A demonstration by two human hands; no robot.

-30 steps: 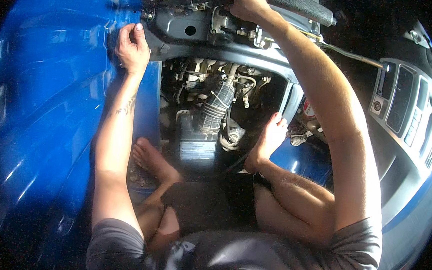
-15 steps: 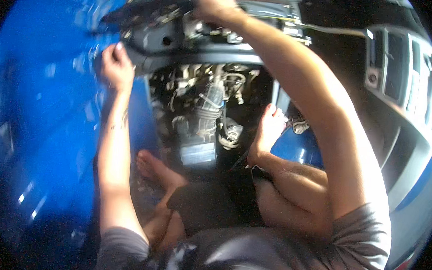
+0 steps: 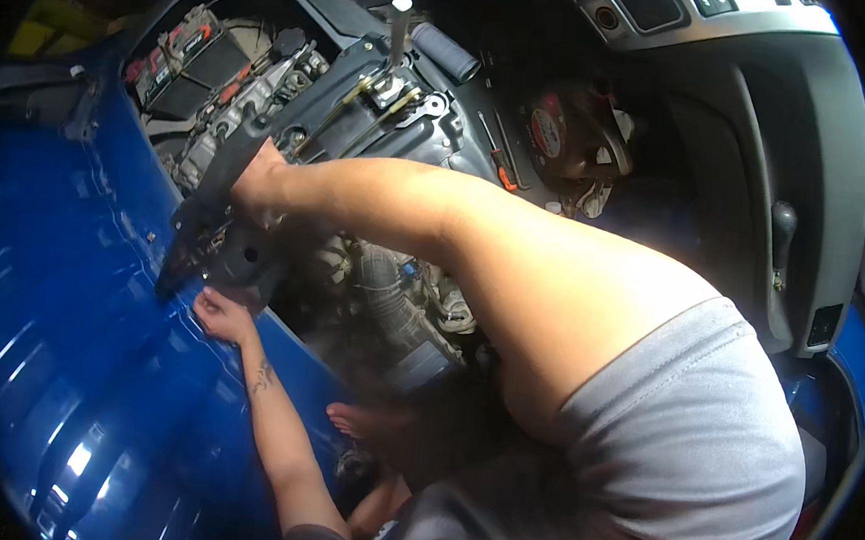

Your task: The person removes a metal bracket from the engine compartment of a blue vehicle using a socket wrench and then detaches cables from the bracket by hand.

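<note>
My right hand point(image 3: 261, 186) reaches across, its fingers wrapped round the upper part of a dark sheet-metal panel point(image 3: 236, 268) with a round hole in it. The panel slants over the left side of an engine opening. Beside its lower edge, my left hand point(image 3: 221, 315) rests near the blue painted bodywork point(image 3: 61, 274), fingers curled in and thumb uppermost. Whatever the left fingers may pinch is hidden. Under my right forearm, a ribbed air hose point(image 3: 381, 285) shows among dark engine parts.
Beyond the panel lies another opening with a battery point(image 3: 171, 61) and metal parts. Ahead stand linkage rods point(image 3: 378, 116) and a post point(image 3: 399, 32). A screwdriver point(image 3: 505, 170), a grey cylinder point(image 3: 445, 53) and a jug point(image 3: 567, 134) lie further right, before a grey console point(image 3: 764, 123).
The view has swung, bringing in the far engine opening, tools and more console. The panel appears lower and more slanted, with my right hand still on it and my left hand still near its edge.
</note>
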